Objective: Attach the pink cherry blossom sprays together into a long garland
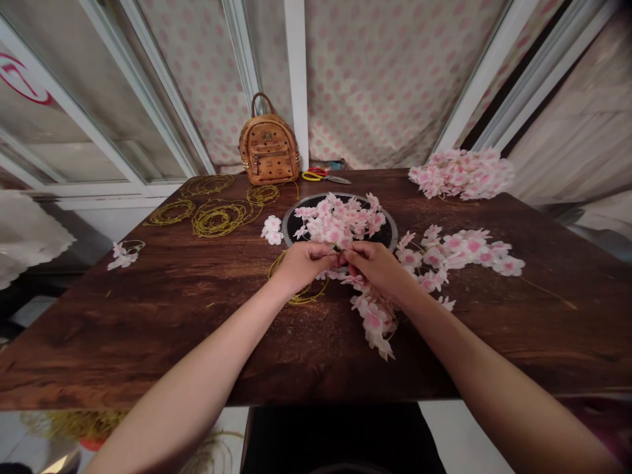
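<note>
A dark wooden tabletop bears a brown backpack along its far edge and a round black disc near the middle. Over the disc is a cluster of pink flowers. At its near side the left hand and right hand meet, fingertips pinched on its stem. Scissors lie beside the backpack

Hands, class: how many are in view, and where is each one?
2: the left hand and the right hand, side by side at the near edge of the pink-and-white flowers. No others show.
</note>
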Demonstrator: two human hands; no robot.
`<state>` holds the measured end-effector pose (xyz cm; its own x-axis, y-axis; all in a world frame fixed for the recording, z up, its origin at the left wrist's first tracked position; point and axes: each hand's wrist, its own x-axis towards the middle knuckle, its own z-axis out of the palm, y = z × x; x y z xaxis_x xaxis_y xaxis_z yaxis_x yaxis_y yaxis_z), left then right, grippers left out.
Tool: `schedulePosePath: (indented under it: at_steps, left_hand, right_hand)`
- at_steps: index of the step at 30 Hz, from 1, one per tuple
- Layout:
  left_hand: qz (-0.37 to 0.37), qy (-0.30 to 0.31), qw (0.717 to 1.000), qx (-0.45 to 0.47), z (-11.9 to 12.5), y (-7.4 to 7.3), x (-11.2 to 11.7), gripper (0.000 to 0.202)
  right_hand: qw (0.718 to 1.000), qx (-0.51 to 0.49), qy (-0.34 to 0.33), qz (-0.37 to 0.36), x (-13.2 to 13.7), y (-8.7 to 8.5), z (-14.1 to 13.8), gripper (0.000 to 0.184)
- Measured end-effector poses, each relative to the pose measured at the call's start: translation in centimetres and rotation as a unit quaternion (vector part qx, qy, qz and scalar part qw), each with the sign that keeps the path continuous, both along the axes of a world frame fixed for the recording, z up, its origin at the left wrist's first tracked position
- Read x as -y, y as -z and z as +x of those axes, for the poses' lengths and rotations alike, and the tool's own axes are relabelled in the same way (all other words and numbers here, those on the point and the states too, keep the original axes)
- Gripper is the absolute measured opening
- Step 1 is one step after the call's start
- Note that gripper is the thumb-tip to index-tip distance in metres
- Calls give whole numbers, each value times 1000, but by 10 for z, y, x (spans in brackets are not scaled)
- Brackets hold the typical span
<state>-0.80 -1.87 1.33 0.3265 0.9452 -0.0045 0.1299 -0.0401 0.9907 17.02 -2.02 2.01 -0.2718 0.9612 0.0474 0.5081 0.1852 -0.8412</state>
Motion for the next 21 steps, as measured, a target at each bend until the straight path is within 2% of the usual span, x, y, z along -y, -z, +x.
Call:
schedulePosePath:
  at_steps: [3, 6, 9, 16, 21]
  left_hand:
    - [-21, -23, 999, 19, 1, -2, 1, 13]
    - [-16, -70, 997, 9, 1, -2, 0, 13]
    - [-16, -92, 996, 14, 2, -2, -1, 11]
    - [-40, -85, 995, 15, 2, -3, -1, 12]
    - [-20, -65, 998, -7, 2, -3, 0, 16]
  right_hand:
    - [1000, 1, 8, 2, 0, 0, 0, 28]
    - [1000, 7, 9, -4, 1, -1, -1, 24]
    - [1000, 6, 3, -7, 3, -3, -1, 25]
    - [1000, 6, 20, 19, 2, -4, 0, 25]
    - [999, -10, 19, 43, 0, -1, 1, 24]
